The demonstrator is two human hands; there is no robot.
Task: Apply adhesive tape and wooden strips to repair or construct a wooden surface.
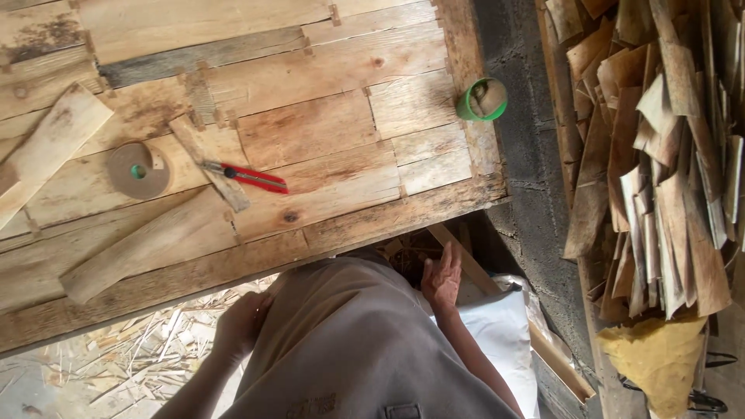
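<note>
My left hand (pixel 240 324) rests against the hem of my grey shirt (pixel 349 349) below the workbench edge; its fingers curl out of sight against the cloth. My right hand (pixel 442 276) hangs just under the front edge of the wooden plank workbench (pixel 326 132), fingers apart and holding nothing. On the bench lie a red utility knife (pixel 252 178), a brown tape roll (pixel 138 170) and loose wood strips (pixel 147 248). Both hands are off the bench top, with the knife nearest the left one.
A green-rimmed cup (pixel 482 99) stands at the bench's right edge. A big pile of thin wood scraps (pixel 660 155) fills the right side, with a yellow bag (pixel 656 361) below it. A white sack (pixel 497 330) sits by my right arm. Wood shavings (pixel 132 361) litter the floor.
</note>
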